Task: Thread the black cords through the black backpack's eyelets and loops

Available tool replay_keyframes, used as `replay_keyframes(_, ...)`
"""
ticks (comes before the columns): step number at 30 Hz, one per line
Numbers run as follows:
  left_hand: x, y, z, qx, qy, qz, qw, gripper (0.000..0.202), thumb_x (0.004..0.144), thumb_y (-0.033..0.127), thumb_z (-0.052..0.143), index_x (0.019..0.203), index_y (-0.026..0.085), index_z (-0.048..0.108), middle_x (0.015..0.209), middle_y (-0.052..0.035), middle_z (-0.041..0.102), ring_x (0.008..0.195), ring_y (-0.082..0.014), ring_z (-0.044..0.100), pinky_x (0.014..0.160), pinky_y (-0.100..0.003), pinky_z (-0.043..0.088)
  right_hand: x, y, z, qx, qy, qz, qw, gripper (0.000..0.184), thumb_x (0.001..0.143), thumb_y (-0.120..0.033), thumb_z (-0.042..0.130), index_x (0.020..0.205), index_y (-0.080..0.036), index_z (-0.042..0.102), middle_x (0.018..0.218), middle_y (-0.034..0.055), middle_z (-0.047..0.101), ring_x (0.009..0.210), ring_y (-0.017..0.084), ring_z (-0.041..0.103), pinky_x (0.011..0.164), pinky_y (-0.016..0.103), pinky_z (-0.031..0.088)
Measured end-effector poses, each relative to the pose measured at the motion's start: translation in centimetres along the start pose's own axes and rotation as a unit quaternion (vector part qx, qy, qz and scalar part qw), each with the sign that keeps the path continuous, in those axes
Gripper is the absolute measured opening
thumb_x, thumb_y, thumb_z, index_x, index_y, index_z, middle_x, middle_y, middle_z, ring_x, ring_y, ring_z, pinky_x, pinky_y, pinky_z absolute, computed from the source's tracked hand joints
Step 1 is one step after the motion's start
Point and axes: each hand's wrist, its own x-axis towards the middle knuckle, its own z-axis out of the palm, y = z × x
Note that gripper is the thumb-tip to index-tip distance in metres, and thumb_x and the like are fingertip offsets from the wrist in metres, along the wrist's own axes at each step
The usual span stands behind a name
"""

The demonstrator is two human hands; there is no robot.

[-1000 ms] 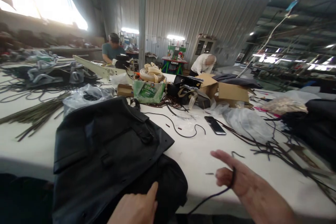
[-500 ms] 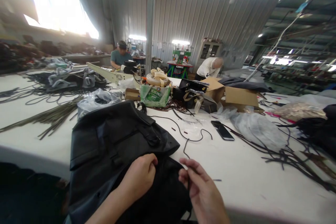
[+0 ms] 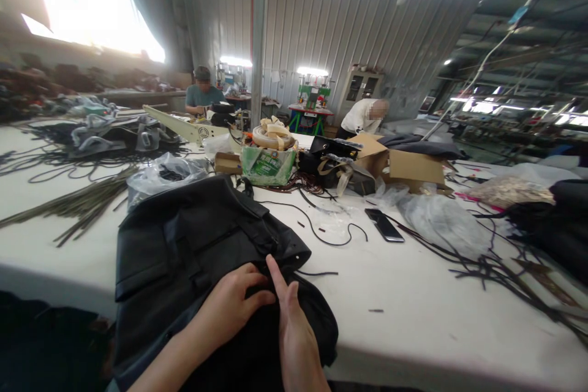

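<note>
A black backpack-like bag [image 3: 160, 257] lies in front of me with its opening toward my hands. My left hand [image 3: 234, 303] is curled at the bag's edge, fingers bent over the black material with the thumb beside them. My right hand [image 3: 296, 331] is beside it over the opening, edge-on, index finger stretched forward to an eyeleted corner; its other fingers are partly hidden. A short length of thin black cord [image 3: 319, 273] sticks out to the right from under that corner. Another black cord [image 3: 331, 243] curves across the table behind it.
On the white table [image 3: 413, 331] are a phone [image 3: 384, 225], a green box with rolled strips [image 3: 269, 165], a cardboard box [image 3: 416, 169], plastic bags [image 3: 445, 220] and bundles of cords [image 3: 92, 196]. Two people [image 3: 202, 95] work farther back.
My right hand has moved left to the bag's opening, and its pinch on the cord has come undone. The cord end now lies beside the bag's corner. My left hand's fingers have loosened slightly.
</note>
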Motion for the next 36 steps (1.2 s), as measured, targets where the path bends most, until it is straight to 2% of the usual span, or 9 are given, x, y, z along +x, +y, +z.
replay_keyframes(5,-0.3,0.0,1.6,-0.105,0.033,-0.019,0.994,0.027,0.099,0.040,0.068,0.083,0.020,0.076,0.087,-0.0052,0.076,0.086,-0.0255,0.068,0.078,-0.032,0.049,-0.9,-0.3,0.3,-0.031,-0.008,0.007,0.999,0.077,0.102,-0.084,0.055,0.159,-0.033,0.062,0.177,-0.0006,0.046,0.173,0.028,0.024,0.145,0.050,0.003)
replay_keyframes(9,-0.7,0.7,0.8,-0.163,0.003,-0.026,0.986,0.044,0.103,0.049,0.063,0.075,0.018,0.075,0.076,-0.0040,0.073,0.076,-0.0216,0.063,0.073,-0.031,0.046,-0.2,-3.0,-0.8,0.065,0.039,-0.004,0.997,0.056,0.095,-0.062,0.083,0.139,-0.029,0.076,0.141,0.0079,0.077,0.135,0.032,0.069,0.129,0.054,0.048)
replay_keyframes(12,-1.6,1.1,-0.1,-0.140,-0.101,-0.035,0.984,0.045,0.099,0.051,0.068,0.071,0.018,0.078,0.072,-0.0042,0.075,0.073,-0.0207,0.063,0.073,-0.030,0.046,1.6,-6.6,-3.3,0.185,0.149,0.001,0.971,0.043,0.081,-0.036,0.100,0.116,-0.025,0.080,0.105,0.0012,0.079,0.092,0.017,0.075,0.091,0.033,0.068)
replay_keyframes(15,-2.5,1.0,-0.7,-0.134,-0.170,-0.062,0.974,0.042,0.095,0.052,0.072,0.074,0.018,0.083,0.072,-0.0050,0.078,0.067,-0.0198,0.061,0.066,-0.030,0.044,3.2,-9.9,-6.2,0.198,0.195,-0.038,0.960,0.047,0.070,-0.022,0.105,0.109,-0.021,0.079,0.100,0.0002,0.077,0.068,0.006,0.059,0.060,0.014,0.058)
replay_keyframes(19,-2.6,0.4,-1.1,-0.157,-0.220,-0.076,0.960,0.029,0.092,0.041,0.077,0.079,0.017,0.087,0.074,-0.0048,0.081,0.059,-0.0154,0.052,0.058,-0.030,0.033,3.4,-12.3,-8.4,0.105,0.220,-0.108,0.964,0.042,0.074,-0.030,0.103,0.108,-0.022,0.078,0.103,0.0029,0.079,0.055,0.003,0.030,0.042,0.011,0.034)
replay_keyframes(21,-2.2,0.2,-1.3,-0.142,-0.183,-0.071,0.970,0.029,0.095,0.039,0.074,0.080,0.017,0.086,0.075,-0.0041,0.081,0.061,-0.0149,0.052,0.059,-0.030,0.032,2.8,-12.7,-8.7,0.059,0.209,-0.095,0.971,0.046,0.074,-0.035,0.103,0.112,-0.020,0.080,0.103,0.0057,0.079,0.057,0.004,0.029,0.042,0.012,0.032)
replay_keyframes(26,-0.8,-0.3,-1.0,0.003,0.018,-0.068,0.998,0.026,0.096,0.043,0.077,0.105,0.021,0.086,0.086,-0.0024,0.078,0.080,-0.0220,0.067,0.073,-0.032,0.045,0.7,-11.8,-7.7,-0.038,0.146,-0.030,0.988,0.050,0.075,-0.043,0.100,0.115,-0.018,0.082,0.103,0.0098,0.078,0.062,0.007,0.042,0.050,0.019,0.038)
replay_keyframes(31,-1.1,-0.6,0.1,0.245,-0.009,-0.001,0.969,0.036,0.088,0.040,0.090,0.118,0.021,0.082,0.106,-0.0070,0.076,0.095,-0.0304,0.074,0.080,-0.037,0.048,-0.5,-9.6,-6.6,-0.208,0.114,-0.015,0.971,0.050,0.095,-0.067,0.079,0.105,-0.018,0.078,0.082,0.0027,0.067,0.058,0.008,0.036,0.050,0.023,0.026)
replay_keyframes(36,-1.4,-0.7,0.4,0.256,-0.026,0.021,0.966,0.019,0.100,0.034,0.072,0.113,0.022,0.081,0.108,-0.0100,0.076,0.098,-0.0324,0.075,0.081,-0.039,0.049,-0.3,-7.8,-5.7,-0.310,0.038,-0.013,0.950,0.052,0.100,-0.072,0.067,0.101,-0.020,0.073,0.077,0.0012,0.066,0.057,0.011,0.043,0.051,0.026,0.030)
